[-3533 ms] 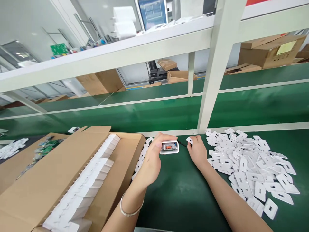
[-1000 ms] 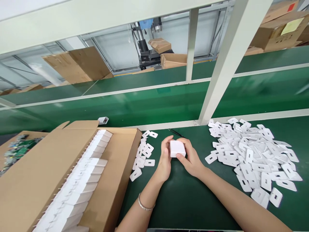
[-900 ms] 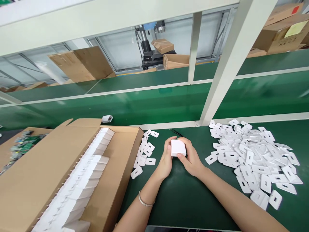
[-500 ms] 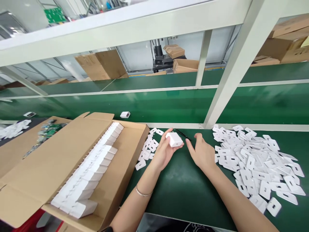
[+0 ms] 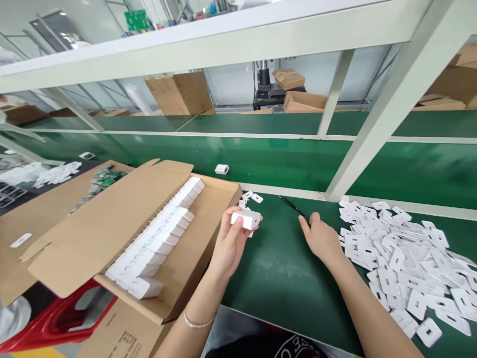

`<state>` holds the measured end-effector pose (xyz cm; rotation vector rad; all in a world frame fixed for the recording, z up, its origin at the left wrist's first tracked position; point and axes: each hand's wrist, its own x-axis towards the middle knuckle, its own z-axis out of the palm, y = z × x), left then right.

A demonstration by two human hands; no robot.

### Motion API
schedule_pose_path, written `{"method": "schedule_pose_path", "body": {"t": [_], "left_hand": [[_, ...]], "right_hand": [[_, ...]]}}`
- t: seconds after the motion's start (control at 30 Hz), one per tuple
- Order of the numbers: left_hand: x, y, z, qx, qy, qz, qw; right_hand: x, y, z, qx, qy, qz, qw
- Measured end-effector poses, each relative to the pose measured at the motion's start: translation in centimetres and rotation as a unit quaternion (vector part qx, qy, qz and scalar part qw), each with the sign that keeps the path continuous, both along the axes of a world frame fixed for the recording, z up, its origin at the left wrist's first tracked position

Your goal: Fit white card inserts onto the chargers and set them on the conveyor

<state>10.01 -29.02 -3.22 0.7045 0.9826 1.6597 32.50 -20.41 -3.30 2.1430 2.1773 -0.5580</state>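
1. Head view, centre: the left hand point(image 5: 228, 244) pinches a white charger housing point(image 5: 246, 219) between thumb and fingertips. It is raised above the green mat point(image 5: 283, 271), just beside the open cardboard box point(image 5: 112, 223).
2. Head view, right: the right hand point(image 5: 322, 239) rests empty on the mat, fingers loosely extended, its fingertips near the black tweezers point(image 5: 292, 205). A pile of white slotted plates point(image 5: 404, 253) lies just beside it.
3. Head view, left: a row of white housings point(image 5: 160, 238) lies inside the box.

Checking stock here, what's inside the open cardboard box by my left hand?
One row of white housings lies along the cardboard box, bare cardboard beside it. The open flap covers the row's left side; whether more sit there or underneath cannot be seen.
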Motion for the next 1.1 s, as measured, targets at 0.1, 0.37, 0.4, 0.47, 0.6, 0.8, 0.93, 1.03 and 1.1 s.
{"method": "schedule_pose_path", "body": {"t": [0.1,0.37,0.4,0.47,0.6,0.8,0.93,1.03,1.1], "left_hand": [[-2.2,-2.7,0.3,-0.016,0.118,0.035,0.992],[-12.0,-9.1,1.6,-0.152,0.706,0.144,0.676],[-13.2,-9.8,1.3,-0.178,0.733,0.136,0.642],[-15.1,-11.2,0.4,-0.233,0.762,0.115,0.594],[-16.9,-13.1,-1.2,-0.310,0.780,0.073,0.539],[-17.2,-13.3,-1.0,-0.377,0.787,0.069,0.483],[-17.3,-13.4,-0.5,-0.381,0.795,0.051,0.469],[-16.8,-13.8,-0.1,-0.338,0.809,0.104,0.469],[-15.8,-14.0,0.4,-0.278,0.814,0.159,0.485]], "right_hand": [[0.0,0.3,-0.6,0.042,0.001,0.017,0.999],[0.6,1.0,-1.2,0.101,-0.033,0.020,0.994],[0.7,1.0,-1.1,0.096,-0.039,0.018,0.994],[0.9,1.1,-1.1,0.083,-0.054,0.015,0.995],[1.7,1.5,-1.5,0.108,-0.056,0.019,0.992],[2.3,2.1,-1.6,0.155,-0.003,-0.006,0.988],[1.8,1.7,-1.5,0.223,0.145,-0.001,0.964],[1.3,1.2,-2.1,0.285,0.319,0.044,0.903],[1.1,1.1,-2.6,0.322,0.356,0.063,0.875]]}}
